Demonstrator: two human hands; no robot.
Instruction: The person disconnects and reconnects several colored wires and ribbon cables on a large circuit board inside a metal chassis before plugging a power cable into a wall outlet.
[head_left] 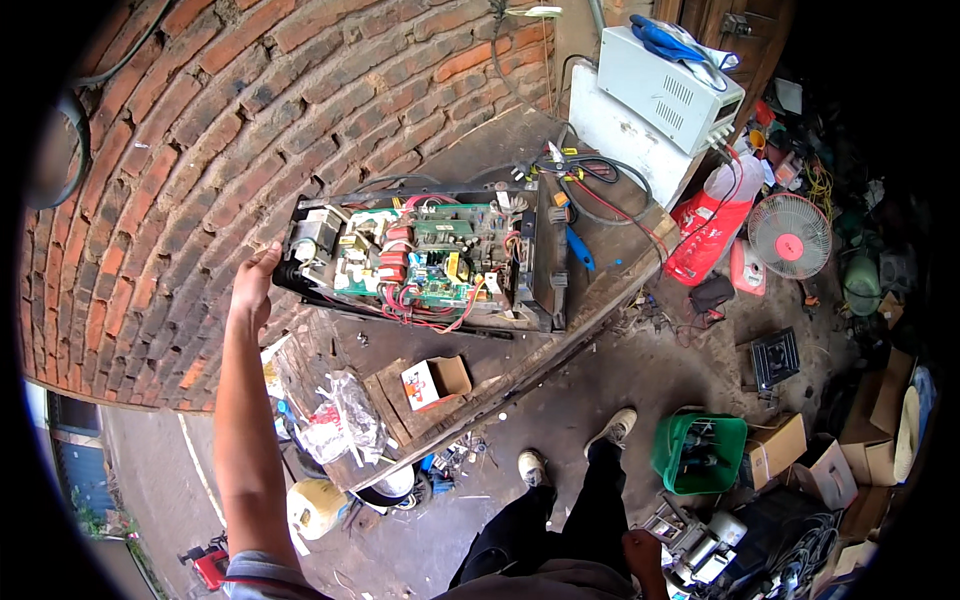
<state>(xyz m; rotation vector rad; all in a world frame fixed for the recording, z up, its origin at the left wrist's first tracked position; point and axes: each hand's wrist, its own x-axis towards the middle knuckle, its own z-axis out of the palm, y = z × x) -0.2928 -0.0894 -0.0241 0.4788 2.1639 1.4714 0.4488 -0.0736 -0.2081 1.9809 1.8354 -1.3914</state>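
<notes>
An opened electronic unit (420, 262) in a dark casing lies on a worn wooden bench. Its green circuit board, red-wrapped coils and bundled wires are exposed. My left hand (258, 280) grips the casing's left end, with the fingers partly hidden behind it. Low at my right thigh hangs my right hand (643, 552), its fingers curled; whether anything is inside them is hidden. A blue-handled tool (579, 250) lies by the casing's right end. Pliers (556, 155) and loose leads rest behind it. In front of the unit stands a small open cardboard box (436, 382).
The bench (610, 290) ends at a slanting front edge before my feet. A grey power supply (668, 95) stands at the back right. Clear plastic bags (350, 420) lie front left. On the floor are a fan (790, 236), a green bin (700, 425), cartons and scrap.
</notes>
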